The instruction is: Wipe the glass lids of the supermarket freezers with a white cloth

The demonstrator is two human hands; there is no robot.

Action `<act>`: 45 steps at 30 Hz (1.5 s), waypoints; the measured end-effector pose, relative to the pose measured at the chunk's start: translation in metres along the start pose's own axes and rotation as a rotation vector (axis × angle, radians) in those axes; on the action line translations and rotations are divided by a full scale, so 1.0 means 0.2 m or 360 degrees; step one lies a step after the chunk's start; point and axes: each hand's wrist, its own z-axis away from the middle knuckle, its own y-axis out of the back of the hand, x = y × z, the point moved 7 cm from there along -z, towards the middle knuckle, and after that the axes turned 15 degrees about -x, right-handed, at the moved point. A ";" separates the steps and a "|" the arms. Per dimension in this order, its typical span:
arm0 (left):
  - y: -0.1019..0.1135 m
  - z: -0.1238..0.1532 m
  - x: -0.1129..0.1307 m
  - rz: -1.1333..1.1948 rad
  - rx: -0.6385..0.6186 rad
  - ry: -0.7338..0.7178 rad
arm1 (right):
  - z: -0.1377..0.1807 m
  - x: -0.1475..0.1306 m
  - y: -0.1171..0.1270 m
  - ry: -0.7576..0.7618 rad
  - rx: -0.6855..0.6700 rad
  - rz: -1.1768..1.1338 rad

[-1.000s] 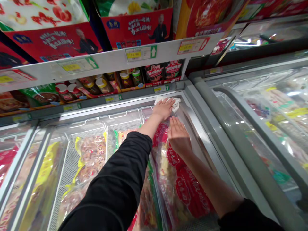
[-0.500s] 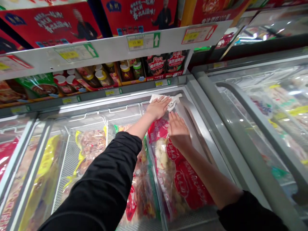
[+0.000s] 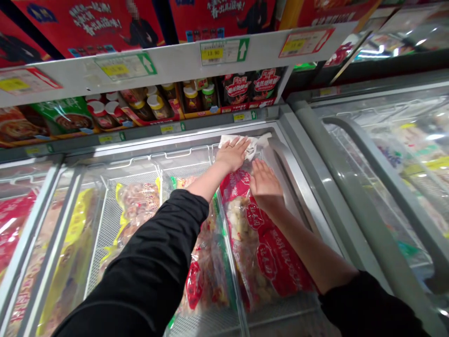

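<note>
White cloth [image 3: 254, 149] pressed flat under spread left hand [image 3: 232, 154] at far right corner of freezer lid [image 3: 299, 175]; outstretched right hand [image 3: 266, 185] held apart, just nearer, lid contact unclear. Wiping seemingly in hand; steady palm pressure called for next.

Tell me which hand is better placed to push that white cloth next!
Probably the left. The left hand lies spread over the white cloth, while the right hand is only near its edge, above the red bag.
</note>
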 end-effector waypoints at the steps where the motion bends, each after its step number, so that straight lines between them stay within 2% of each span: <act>1: 0.03 -0.04 -0.01 0.0004 -0.0007 0.0007 | 0.00 0.00 0.00 0.0004 -0.0008 0.0007; 4: 0.10 -0.07 -0.14 0.0054 0.0045 0.0097 | 0.00 0.01 0.00 0.0009 -0.0041 0.0020; 7: 0.05 0.08 -0.27 0.0071 0.0134 0.0188 | 0.00 0.01 -0.01 0.0006 -0.0072 0.0022; 9: -0.03 0.20 -0.26 0.0051 0.0149 0.0202 | 0.00 0.01 -0.01 0.0003 -0.0082 0.0024; 11: -0.10 0.28 -0.18 0.0025 0.0116 0.0146 | -0.01 0.00 -0.01 -0.0021 -0.0068 0.0026; 13: -0.13 0.28 -0.08 0.0009 0.0078 0.0073 | -0.01 0.00 0.00 -0.0041 -0.0065 0.0024; 16: -0.06 0.18 -0.03 0.0023 0.0068 0.0059 | -0.02 -0.01 0.01 -0.0038 -0.0117 0.0007; 20: 0.05 0.10 -0.17 0.0074 0.0113 0.0239 | -0.02 -0.04 0.02 -0.0088 -0.0125 -0.0022; 23: 0.01 0.21 -0.26 0.0081 0.0204 0.0356 | -0.07 -0.10 0.02 -0.0079 -0.0026 -0.0059; 27: -0.14 0.39 -0.20 0.0002 0.0309 0.0298 | -0.16 -0.19 0.01 -0.0123 0.0095 -0.0098; 30: -0.17 0.38 -0.13 -0.0013 0.0256 0.0223 | -0.20 -0.23 0.01 -0.0188 0.0117 -0.0130; 33: -0.09 0.27 -0.13 -0.0021 0.0172 0.0123 | -0.20 -0.27 0.02 -0.0116 0.0130 -0.0133; 35: -0.01 0.20 -0.19 -0.0001 0.0155 0.0130 | -0.19 -0.29 0.03 -0.0045 0.0118 -0.0130; 37: 0.03 0.21 -0.28 0.0050 0.0178 0.0220 | -0.19 -0.30 0.02 -0.0021 0.0070 -0.0120; 39: 0.02 0.28 -0.37 0.0091 0.0225 0.0330 | -0.19 -0.30 0.01 -0.0013 0.0010 -0.0098; 41: -0.04 0.39 -0.41 0.0093 0.0279 0.0405 | -0.20 -0.30 0.00 0.0008 -0.0018 -0.0086; 43: -0.11 0.48 -0.40 0.0071 0.0307 0.0429 | -0.20 -0.30 -0.01 0.0027 -0.0004 -0.0088; 45: -0.16 0.52 -0.35 0.0049 0.0295 0.0408 | -0.21 -0.29 -0.02 0.0034 0.0022 -0.0096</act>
